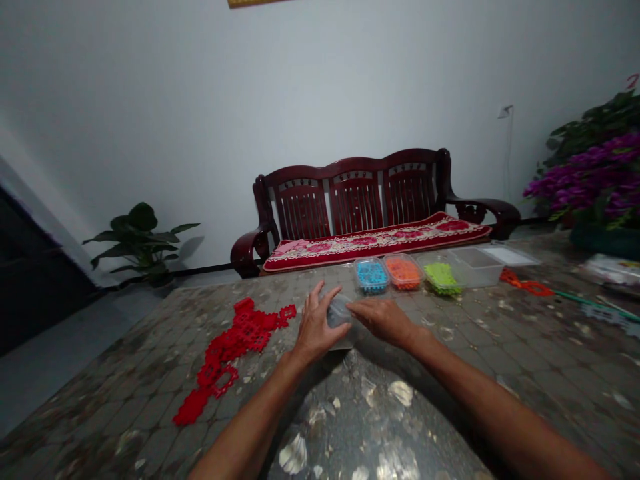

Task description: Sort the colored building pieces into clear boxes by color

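In the middle of the table, a clear plastic container [344, 343] stands between my hands, with something grey and translucent at its top that I cannot make out. My left hand [315, 325] curves around the container's left side, thumb and fingers spread about the top. From the right, my right hand [384, 319] reaches to the container's upper edge, its fingers closed together; what they pinch, if anything, is hidden. To the left of my hands lies a spread of red interlocking plastic pieces [240, 337].
Beyond my hands stand clear tubs of blue pieces [371, 275], orange pieces [404, 273] and lime-green pieces [443, 277]. A clear box [477, 268], orange-red pieces [533, 287] and grey pieces [607, 319] lie rightward. A wooden bench [357, 200] is behind the table.
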Available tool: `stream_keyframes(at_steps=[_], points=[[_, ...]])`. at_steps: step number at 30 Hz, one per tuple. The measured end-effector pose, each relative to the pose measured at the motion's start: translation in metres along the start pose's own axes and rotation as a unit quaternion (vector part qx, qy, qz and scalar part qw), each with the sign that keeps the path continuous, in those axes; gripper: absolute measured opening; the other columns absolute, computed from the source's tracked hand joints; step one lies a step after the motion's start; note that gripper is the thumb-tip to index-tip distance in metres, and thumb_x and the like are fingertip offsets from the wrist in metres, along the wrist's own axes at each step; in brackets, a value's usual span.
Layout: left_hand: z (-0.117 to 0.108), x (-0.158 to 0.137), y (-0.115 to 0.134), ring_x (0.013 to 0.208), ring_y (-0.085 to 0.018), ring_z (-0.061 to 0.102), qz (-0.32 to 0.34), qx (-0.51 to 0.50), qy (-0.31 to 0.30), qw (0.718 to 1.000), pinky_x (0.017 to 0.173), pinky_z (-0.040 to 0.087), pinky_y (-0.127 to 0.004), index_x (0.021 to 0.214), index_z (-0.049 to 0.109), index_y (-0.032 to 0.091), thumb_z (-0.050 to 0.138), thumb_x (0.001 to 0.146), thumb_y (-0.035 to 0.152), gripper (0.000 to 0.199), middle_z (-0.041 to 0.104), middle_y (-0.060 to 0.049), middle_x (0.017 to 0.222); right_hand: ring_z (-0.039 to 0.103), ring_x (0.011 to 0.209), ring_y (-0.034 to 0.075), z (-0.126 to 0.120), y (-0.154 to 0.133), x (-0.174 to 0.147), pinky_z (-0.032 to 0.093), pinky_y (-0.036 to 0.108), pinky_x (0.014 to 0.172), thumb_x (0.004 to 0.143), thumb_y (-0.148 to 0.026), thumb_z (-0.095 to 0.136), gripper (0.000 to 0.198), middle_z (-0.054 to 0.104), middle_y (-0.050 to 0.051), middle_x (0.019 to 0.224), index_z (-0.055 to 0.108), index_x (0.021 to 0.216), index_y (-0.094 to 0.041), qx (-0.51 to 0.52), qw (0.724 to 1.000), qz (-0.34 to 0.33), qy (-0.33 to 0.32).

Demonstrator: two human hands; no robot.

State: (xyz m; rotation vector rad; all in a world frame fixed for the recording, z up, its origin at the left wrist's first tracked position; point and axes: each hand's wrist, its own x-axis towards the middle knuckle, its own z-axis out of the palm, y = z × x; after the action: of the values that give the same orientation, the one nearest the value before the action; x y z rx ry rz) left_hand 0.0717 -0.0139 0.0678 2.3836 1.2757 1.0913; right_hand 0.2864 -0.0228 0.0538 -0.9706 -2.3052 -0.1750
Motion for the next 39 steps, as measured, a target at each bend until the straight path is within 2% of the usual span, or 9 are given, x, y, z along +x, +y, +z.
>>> stream_keyframes(at_steps=[4,9,13,17,20,23,33,35,39], points=[[0.001,0.001,0.006,0.139,-0.036,0.042,0.001,0.004,0.009,1.0,0.114,0.035,-0.053,0.13,0.064,0.028,0.081,0.071,0.021,0.062,0.036,-0.011,0.156,0.073,0.086,0.021,0.003,0.004,0.0,0.055,0.029,0.075,0.092,-0.014,0.055,0.032,0.077,0.011,0.101,0.068,0.12,-0.02,0.018,1.0,0.023,0.005],[0.004,0.0,0.01,0.137,-0.035,0.044,-0.022,-0.034,0.038,0.998,0.115,0.034,-0.053,0.121,0.069,0.029,0.078,0.072,0.019,0.05,0.042,-0.009,0.153,0.073,0.096,0.023,0.009,0.004,-0.004,0.056,0.036,0.086,0.097,-0.023,0.05,0.028,0.078,0.009,0.106,0.074,0.112,-0.022,0.143,0.979,0.128,0.076],[0.001,0.002,-0.003,0.138,-0.033,0.046,-0.086,-0.133,0.076,0.985,0.115,0.034,-0.05,0.116,0.069,0.023,0.071,0.076,0.023,0.04,0.047,-0.012,0.148,0.066,0.116,0.024,0.017,-0.002,-0.004,0.049,0.043,0.104,0.089,-0.025,0.058,0.034,0.073,0.008,0.124,0.071,0.121,-0.024,0.291,0.93,0.192,0.116],[-0.003,0.001,-0.015,0.133,-0.032,0.05,-0.12,-0.188,0.078,0.972,0.114,0.035,-0.049,0.105,0.069,0.022,0.069,0.073,0.024,0.032,0.053,-0.012,0.139,0.06,0.126,0.027,0.025,-0.008,0.004,0.046,0.045,0.107,0.074,-0.02,0.066,0.046,0.068,0.008,0.133,0.072,0.12,-0.024,0.41,0.869,0.249,0.122],[-0.006,-0.001,-0.021,0.132,-0.032,0.05,-0.134,-0.21,0.079,0.965,0.113,0.036,-0.048,0.099,0.068,0.021,0.067,0.069,0.023,0.03,0.056,-0.012,0.134,0.063,0.118,0.026,0.03,-0.013,0.012,0.048,0.043,0.103,0.071,-0.021,0.068,0.044,0.07,0.007,0.128,0.074,0.115,-0.023,0.469,0.83,0.277,0.124],[-0.008,-0.003,-0.024,0.129,-0.032,0.052,-0.141,-0.224,0.074,0.961,0.11,0.039,-0.047,0.095,0.067,0.022,0.068,0.065,0.022,0.03,0.058,-0.011,0.129,0.066,0.106,0.025,0.032,-0.018,0.018,0.051,0.04,0.096,0.071,-0.024,0.068,0.038,0.073,0.007,0.117,0.076,0.108,-0.021,0.484,0.815,0.291,0.133],[-0.009,-0.009,-0.023,0.123,-0.026,0.056,-0.127,-0.205,0.08,0.967,0.109,0.041,-0.042,0.095,0.062,0.022,0.066,0.07,0.023,0.025,0.06,-0.009,0.123,0.067,0.092,0.022,0.038,-0.015,0.021,0.054,0.033,0.078,0.076,-0.029,0.067,0.028,0.073,0.007,0.103,0.074,0.102,-0.02,0.432,0.85,0.274,0.123],[-0.01,-0.009,-0.023,0.122,-0.026,0.057,-0.125,-0.205,0.079,0.967,0.107,0.043,-0.041,0.094,0.062,0.023,0.067,0.07,0.022,0.025,0.061,-0.008,0.121,0.067,0.091,0.021,0.037,-0.013,0.022,0.054,0.033,0.078,0.078,-0.028,0.067,0.025,0.073,0.006,0.101,0.074,0.101,-0.02,0.406,0.868,0.26,0.12],[-0.016,-0.009,-0.027,0.112,-0.025,0.061,-0.128,-0.232,0.063,0.962,0.099,0.048,-0.038,0.093,0.061,0.022,0.068,0.069,0.027,0.025,0.063,-0.007,0.115,0.068,0.092,0.021,0.03,-0.008,0.029,0.053,0.035,0.084,0.08,-0.022,0.068,0.016,0.074,0.004,0.095,0.074,0.094,-0.021,0.303,0.924,0.207,0.106]])
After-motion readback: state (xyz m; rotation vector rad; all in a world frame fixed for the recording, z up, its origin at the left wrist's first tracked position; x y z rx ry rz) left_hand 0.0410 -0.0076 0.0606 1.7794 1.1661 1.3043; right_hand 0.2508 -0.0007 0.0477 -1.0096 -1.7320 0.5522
